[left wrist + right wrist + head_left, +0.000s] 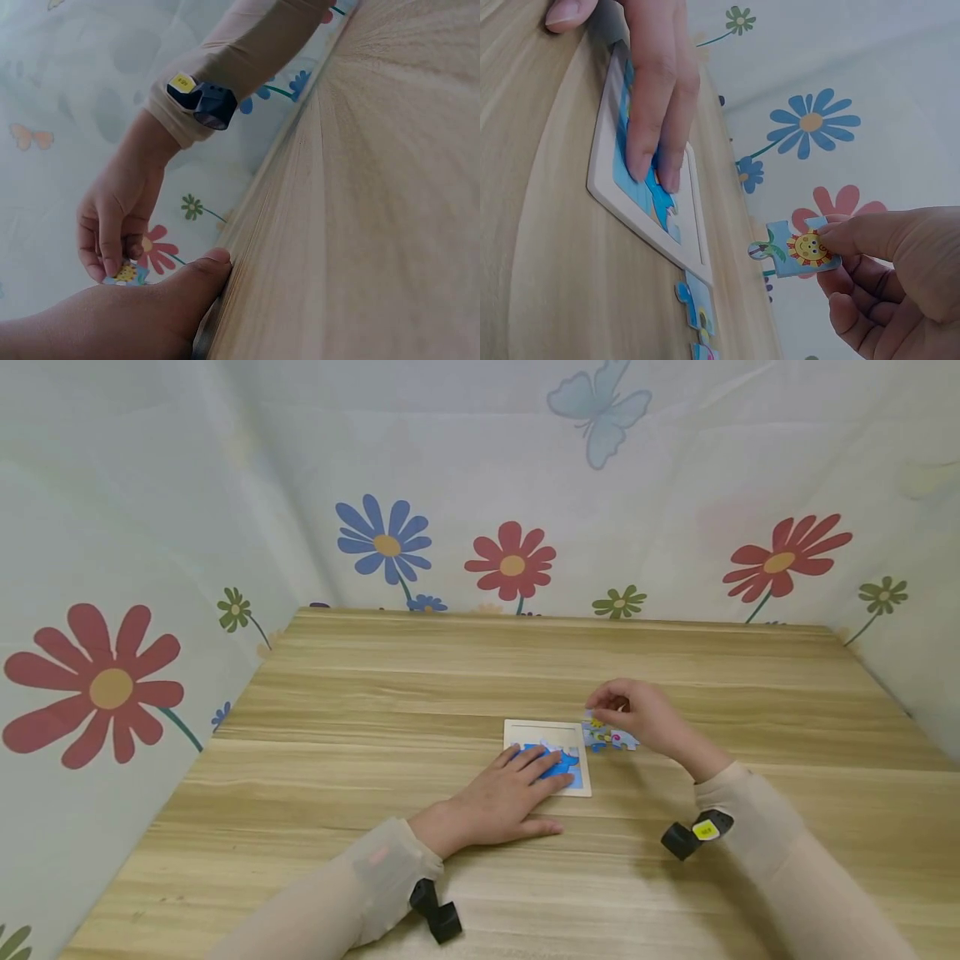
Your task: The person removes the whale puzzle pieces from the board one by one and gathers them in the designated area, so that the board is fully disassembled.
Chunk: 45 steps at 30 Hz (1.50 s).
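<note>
A puzzle piece with a smiling yellow sun (808,249) is pinched between the thumb and fingers of my right hand (641,714), raised above the table. My left hand (498,793) lies with fingers spread and straight across a small framed jigsaw board (543,728). Blue picture pieces (660,202) fill the lower part of that board, partly hidden under the fingers. The board's upper part shows bare pale wood. Just right of the frame, more loose puzzle pieces (618,740) lie on the table, below the right hand.
The wooden table (375,693) reaches back to a white cloth backdrop (465,460) printed with flowers and a butterfly. Each sleeve carries a black wrist camera, one on the left (437,912) and one on the right (697,833).
</note>
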### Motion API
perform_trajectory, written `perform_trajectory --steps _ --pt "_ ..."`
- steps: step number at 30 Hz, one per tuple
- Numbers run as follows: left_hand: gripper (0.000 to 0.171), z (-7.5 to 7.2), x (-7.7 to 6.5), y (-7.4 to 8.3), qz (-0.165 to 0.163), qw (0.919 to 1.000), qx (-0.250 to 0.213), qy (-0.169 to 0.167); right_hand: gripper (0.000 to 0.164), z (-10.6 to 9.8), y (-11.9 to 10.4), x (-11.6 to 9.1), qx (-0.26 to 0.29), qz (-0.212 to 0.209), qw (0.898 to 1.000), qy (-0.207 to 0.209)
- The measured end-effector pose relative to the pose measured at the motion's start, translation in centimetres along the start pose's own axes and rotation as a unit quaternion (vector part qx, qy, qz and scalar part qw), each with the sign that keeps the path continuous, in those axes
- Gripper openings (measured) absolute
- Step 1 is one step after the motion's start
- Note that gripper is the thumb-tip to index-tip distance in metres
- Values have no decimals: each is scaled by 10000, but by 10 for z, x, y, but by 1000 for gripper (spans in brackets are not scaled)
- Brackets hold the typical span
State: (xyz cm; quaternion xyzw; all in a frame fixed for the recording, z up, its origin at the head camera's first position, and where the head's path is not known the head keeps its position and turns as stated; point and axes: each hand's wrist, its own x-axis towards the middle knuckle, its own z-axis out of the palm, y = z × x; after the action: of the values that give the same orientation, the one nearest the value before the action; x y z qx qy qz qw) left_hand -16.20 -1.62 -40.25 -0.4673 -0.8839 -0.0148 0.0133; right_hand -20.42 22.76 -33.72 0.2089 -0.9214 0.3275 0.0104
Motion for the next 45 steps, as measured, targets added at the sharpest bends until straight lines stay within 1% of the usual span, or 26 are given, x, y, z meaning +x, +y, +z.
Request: perform_trajectory --steps 11,18,25,33,37,45 --pt "66 -1 0 0 -62 9999 -70 -119 9 -15 7 -9 -171 106 9998 64" --pt "66 -2 -1 1 -78 9998 -106 -148 10 -21 16 -15 -320 384 9987 -128" --pt "66 -1 -1 1 -115 9998 -114 -154 11 -25 24 -20 -327 437 9982 -256" --pt "66 0 -1 0 -89 9999 -58 -48 9 -27 31 -24 -266 434 9982 -323" --pt "66 2 -1 0 -49 10000 -49 18 9 -26 35 -27 -251 437 9978 -434" --pt "66 2 -1 0 -54 10000 -61 -15 11 -25 45 -30 -154 751 9950 -636"
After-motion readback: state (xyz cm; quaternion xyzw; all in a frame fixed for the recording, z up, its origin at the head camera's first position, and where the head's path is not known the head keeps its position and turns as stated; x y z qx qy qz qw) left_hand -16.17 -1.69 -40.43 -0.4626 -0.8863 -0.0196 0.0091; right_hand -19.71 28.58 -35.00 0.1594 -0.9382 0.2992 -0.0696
